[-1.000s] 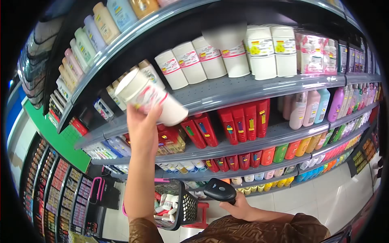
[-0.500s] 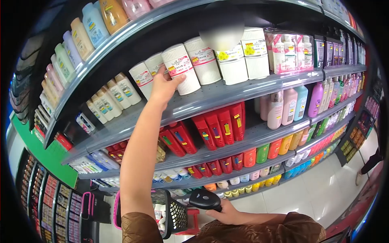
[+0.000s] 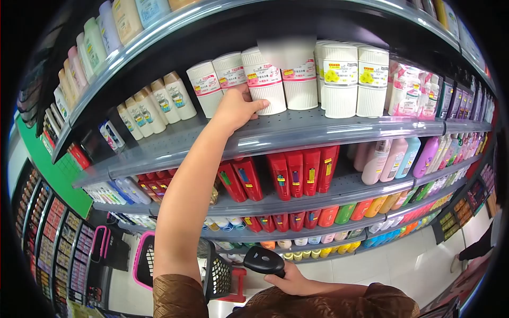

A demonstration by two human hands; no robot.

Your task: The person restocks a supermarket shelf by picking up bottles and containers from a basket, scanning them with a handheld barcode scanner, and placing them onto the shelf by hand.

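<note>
Head view: the left hand [image 3: 238, 108] is closed around the lower left side of a white tub [image 3: 261, 74] with a pink-marked label, its thumb across the front. The other fingers are mostly out of sight beside and behind the tub, so how firmly they press cannot be told. The tub stands near the shelf's front edge, in a row of similar tubs. A blurred patch hides the top of the neighbouring tub [image 3: 299, 79] on its right. The right hand [image 3: 290, 280] wraps the handle of a black scanner [image 3: 263, 260], covering most of that handle.

The left forearm crosses the lower shelves and covers much of a black basket [image 3: 219, 273]; its contents are barely visible. Bottles [image 3: 126, 18] on the upper shelf are cut off by the frame, and a person's leg [image 3: 477, 245] is cropped at the right.

The grey shelf [image 3: 318, 121] is dotted with small holes and has a shiny clear strip along its front. Below lies a pale, glossy tiled floor [image 3: 366, 262]; at left are a green panel [image 3: 58, 177] and racks [image 3: 61, 222] of small goods.
</note>
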